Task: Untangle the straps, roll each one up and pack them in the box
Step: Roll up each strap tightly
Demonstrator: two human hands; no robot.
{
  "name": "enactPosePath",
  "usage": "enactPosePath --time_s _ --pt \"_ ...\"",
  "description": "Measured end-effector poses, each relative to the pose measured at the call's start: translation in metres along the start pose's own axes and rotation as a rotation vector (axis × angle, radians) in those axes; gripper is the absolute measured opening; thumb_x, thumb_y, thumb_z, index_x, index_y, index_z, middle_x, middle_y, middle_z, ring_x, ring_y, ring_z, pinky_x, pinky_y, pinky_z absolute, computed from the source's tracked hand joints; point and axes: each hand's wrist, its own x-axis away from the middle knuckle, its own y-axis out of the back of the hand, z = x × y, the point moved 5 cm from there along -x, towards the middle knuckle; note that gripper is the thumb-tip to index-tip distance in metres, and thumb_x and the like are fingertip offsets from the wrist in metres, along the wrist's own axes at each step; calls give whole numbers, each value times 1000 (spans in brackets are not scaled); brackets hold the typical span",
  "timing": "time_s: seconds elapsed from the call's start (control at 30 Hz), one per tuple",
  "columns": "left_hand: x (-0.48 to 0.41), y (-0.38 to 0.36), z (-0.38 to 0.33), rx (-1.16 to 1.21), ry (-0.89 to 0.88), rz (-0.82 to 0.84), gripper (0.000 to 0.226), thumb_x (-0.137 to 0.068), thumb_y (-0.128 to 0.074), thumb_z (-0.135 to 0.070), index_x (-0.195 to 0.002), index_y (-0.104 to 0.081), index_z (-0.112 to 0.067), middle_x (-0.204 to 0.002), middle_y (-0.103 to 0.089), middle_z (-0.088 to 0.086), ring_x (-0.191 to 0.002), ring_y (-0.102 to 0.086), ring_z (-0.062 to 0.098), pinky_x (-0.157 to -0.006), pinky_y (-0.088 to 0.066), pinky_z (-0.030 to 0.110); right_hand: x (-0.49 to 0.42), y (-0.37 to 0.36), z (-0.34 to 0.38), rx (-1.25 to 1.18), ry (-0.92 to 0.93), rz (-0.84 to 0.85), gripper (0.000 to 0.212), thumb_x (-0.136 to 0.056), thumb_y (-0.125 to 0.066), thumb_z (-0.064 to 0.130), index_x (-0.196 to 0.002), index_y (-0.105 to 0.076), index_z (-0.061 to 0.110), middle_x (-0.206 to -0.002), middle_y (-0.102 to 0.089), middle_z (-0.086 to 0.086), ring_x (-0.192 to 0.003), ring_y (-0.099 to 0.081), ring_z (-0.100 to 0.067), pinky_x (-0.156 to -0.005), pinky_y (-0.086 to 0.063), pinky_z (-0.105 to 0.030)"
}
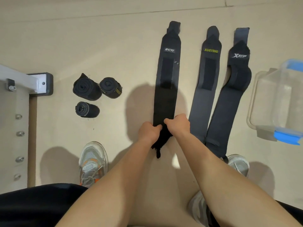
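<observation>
We see three black straps [208,89] lying flat side by side right of centre, three rolled straps [86,89] at left, and a clear box [268,99] at the right edge.

black straps [167,82], blue-clipped clear box [278,102]

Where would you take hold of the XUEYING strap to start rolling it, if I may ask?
Probably its near end, coming from the person's side with a pinch at each edge. The XUEYING strap lies flat and straight, its narrow tab farthest away, so rolling from near leaves the tab outside.
</observation>
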Motion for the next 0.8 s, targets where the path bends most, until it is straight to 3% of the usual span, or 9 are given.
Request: enactPosePath --time_s 0.1,0.23,0.37,0.43,0.53,0.6,0.7,0.8 --pt "5 5 -2 91 9 46 27 -95 -60 -34 -85 -65 -9 -83 -65 8 -77 -62 24 -65 -47 31 2 6 1 -43 -39 83 25 -91 -68 28 -80 -55 9 -81 -59 -7 -73 -58 -22 -70 -52 -36" --pt "21 19 -13 189 -42 91 24 -97 -60 -33 -97 -70 -10 -96 -72 9 -89 -68 24 -69 -51 30 14 19 10 -165 -32 108 25 -92 -68 32 -85 -61 9 -84 -62 -7 -80 -61 -21 -77 -54 -35" --pt "49 34 -35 258 -146 131 19 -101 -59 -26 -112 -69 -15 -103 -74 9 -91 -69 24 -74 -55 32 41 38 23 -354 10 133 19 -97 -68 22 -83 -61 12 -90 -66 -8 -97 -69 -27 -86 -62 -38" --pt "63 46 -46 301 -174 117 18 -101 -60 -24 -112 -69 -13 -104 -74 12 -92 -69 27 -78 -57 37 55 54 33 -334 102 129 9 -98 -67 20 -99 -61 14 -98 -66 -10 -94 -72 -27 -79 -63 -36" --pt "88 66 -67 406 -191 110 12 -98 -65 -20 -98 -69 -8 -97 -72 13 -88 -68 28 -73 -59 36 80 86 52 -321 242 106 31 -101 -55 12 -129 -55 26 -110 -64 -7 -84 -72 -18 -66 -56 -25" --pt "105 80 -83 499 -199 134 12 -98 -66 -16 -91 -70 -7 -88 -68 13 -76 -61 26 -65 -51 31 102 108 67 -256 393 111 40 -100 -45 3 -127 -63 26 -112 -66 -9 -84 -67 -16 -67 -51 -23" --pt "134 100 -107 581 -232 153 10 -97 -67 -15 -89 -72 -10 -84 -70 10 -75 -60 25 -71 -47 34 142 134 87 -84 633 100 60 -92 -41 -10 -127 -66 31 -115 -59 5 -85 -59 -14 -64 -47 -18" --pt "161 120 -125 700 -220 179 8 -96 -69 -17 -90 -69 -12 -78 -70 4 -64 -64 15 -61 -50 24 185 151 109 -32 838 113 61 -88 -50 -14 -129 -67 29 -125 -52 13 -102 -54 3 -81 -44 -5"
